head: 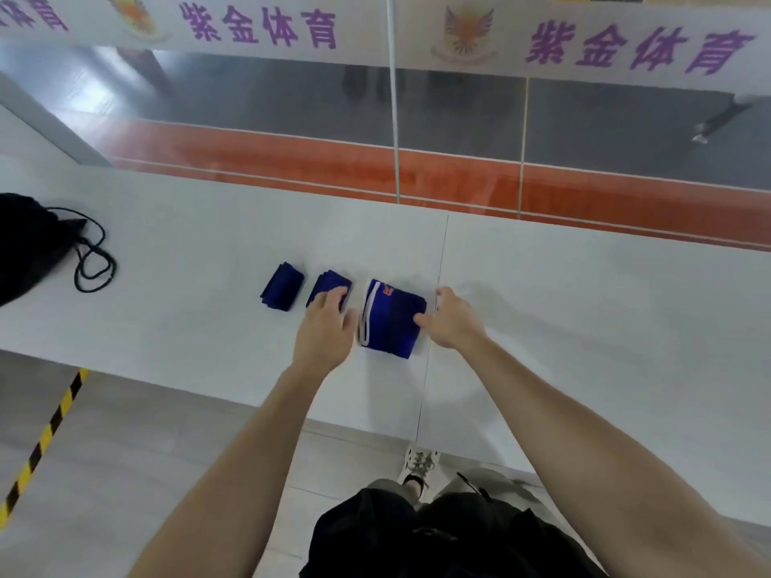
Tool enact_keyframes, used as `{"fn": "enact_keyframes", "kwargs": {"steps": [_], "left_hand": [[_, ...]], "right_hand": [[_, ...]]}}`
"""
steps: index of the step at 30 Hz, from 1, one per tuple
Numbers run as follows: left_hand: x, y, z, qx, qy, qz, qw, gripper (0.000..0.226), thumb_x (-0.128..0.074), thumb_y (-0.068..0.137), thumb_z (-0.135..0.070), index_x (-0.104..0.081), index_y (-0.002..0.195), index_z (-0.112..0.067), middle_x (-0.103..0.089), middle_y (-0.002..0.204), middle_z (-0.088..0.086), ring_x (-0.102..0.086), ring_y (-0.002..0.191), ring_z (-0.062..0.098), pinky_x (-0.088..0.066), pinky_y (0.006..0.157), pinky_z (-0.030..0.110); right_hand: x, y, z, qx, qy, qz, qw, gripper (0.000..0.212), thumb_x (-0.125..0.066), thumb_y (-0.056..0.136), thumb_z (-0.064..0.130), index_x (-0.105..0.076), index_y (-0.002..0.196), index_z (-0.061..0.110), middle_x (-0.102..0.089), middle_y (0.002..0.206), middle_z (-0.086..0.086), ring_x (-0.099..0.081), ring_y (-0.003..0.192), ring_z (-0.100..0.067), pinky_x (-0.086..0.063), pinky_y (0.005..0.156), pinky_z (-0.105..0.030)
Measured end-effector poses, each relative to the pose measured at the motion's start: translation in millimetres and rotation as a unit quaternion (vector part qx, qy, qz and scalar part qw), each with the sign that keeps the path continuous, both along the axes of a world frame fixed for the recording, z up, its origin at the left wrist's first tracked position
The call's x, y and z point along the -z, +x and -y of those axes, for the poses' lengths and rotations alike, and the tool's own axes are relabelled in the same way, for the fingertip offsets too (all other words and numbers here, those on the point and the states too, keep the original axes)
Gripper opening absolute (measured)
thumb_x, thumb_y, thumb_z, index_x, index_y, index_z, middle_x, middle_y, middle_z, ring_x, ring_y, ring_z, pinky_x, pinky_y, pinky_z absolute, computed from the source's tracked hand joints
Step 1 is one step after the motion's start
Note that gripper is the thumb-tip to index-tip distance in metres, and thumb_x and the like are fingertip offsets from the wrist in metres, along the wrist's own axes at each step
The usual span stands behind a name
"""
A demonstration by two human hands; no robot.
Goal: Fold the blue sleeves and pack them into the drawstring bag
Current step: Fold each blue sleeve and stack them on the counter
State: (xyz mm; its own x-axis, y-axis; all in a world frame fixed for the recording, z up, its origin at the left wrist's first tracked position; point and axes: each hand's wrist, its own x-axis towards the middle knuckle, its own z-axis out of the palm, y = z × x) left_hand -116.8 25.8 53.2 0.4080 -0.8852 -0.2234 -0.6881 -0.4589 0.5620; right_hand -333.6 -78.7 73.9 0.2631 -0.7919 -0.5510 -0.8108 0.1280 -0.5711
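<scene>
A white shoe (417,465) stands on the grey floor (167,431). Past it is the smooth white table (584,327).

On the table the left hand (325,327) lies flat, with straight fingers resting on the middle blue sleeve (331,281). The right hand (452,319) pinches the right edge of the big blue sleeve (390,323), thumb on top. This soft cloth is folded into a fat rectangle. Its long side runs from near to far, and it has a white stripe and orange letters.

A small blue sleeve (282,287) lies folded further left, tilted a little. Far left sits the floppy black drawstring bag (29,244) with its thin cord (94,264) looped. Behind is a shiny glass wall (459,118).
</scene>
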Motion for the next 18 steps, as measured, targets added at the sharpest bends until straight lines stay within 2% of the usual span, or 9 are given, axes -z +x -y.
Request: {"fn": "enact_keyframes", "kwargs": {"steps": [3, 6, 8, 11, 18], "left_hand": [[31.8, -20.3, -16.2, 0.200, -0.004, 0.154, 0.968, 0.049, -0.061, 0.105, -0.023, -0.056, 0.154, -0.018, -0.059, 0.150, 0.008, -0.057, 0.137, 0.034, -0.048, 0.114, 0.049], [56.0, -56.2, -21.7, 0.311, 0.035, 0.183, 0.932, 0.064, -0.059, 0.107, -0.038, -0.041, 0.168, -0.026, -0.041, 0.173, 0.010, -0.038, 0.160, 0.032, -0.030, 0.133, 0.051], [69.7, -65.0, -20.2, 0.311, 0.085, 0.173, 0.931, 0.070, -0.052, 0.111, -0.045, -0.025, 0.174, -0.031, -0.025, 0.182, 0.008, -0.022, 0.169, 0.030, -0.017, 0.138, 0.049], [81.3, -57.3, -16.6, 0.297, 0.108, 0.180, 0.932, 0.076, -0.048, 0.112, -0.047, -0.011, 0.177, -0.035, -0.010, 0.186, 0.006, -0.008, 0.173, 0.026, -0.008, 0.140, 0.047], [80.1, -16.4, -3.0, 0.273, 0.136, 0.180, 0.935, 0.078, -0.048, 0.111, -0.050, -0.008, 0.177, -0.037, -0.005, 0.187, 0.001, 0.000, 0.173, 0.023, -0.005, 0.140, 0.045]], "right_hand": [[12.0, -12.9, -11.1, -0.062, -0.023, -0.049, 0.997, 0.050, -0.065, 0.102, 0.031, -0.061, 0.149, 0.014, -0.066, 0.148, -0.009, -0.062, 0.135, -0.031, -0.051, 0.108, -0.040], [24.1, -31.9, -32.0, -0.125, -0.028, -0.081, 0.988, 0.046, -0.063, 0.105, 0.032, -0.063, 0.148, 0.018, -0.064, 0.151, -0.005, -0.062, 0.137, -0.028, -0.050, 0.114, -0.041], [34.4, -43.8, -43.3, -0.148, -0.019, -0.104, 0.983, 0.045, -0.059, 0.106, 0.031, -0.062, 0.150, 0.019, -0.060, 0.154, -0.003, -0.062, 0.137, -0.028, -0.051, 0.113, -0.041], [43.4, -55.7, -51.4, -0.164, -0.009, -0.121, 0.979, 0.044, -0.056, 0.106, 0.031, -0.063, 0.148, 0.019, -0.058, 0.155, -0.002, -0.062, 0.135, -0.028, -0.052, 0.110, -0.041], [45.1, -60.5, -44.2, -0.155, -0.010, -0.122, 0.980, 0.043, -0.056, 0.106, 0.032, -0.065, 0.146, 0.020, -0.060, 0.153, -0.001, -0.065, 0.132, -0.027, -0.053, 0.109, -0.041]]}}
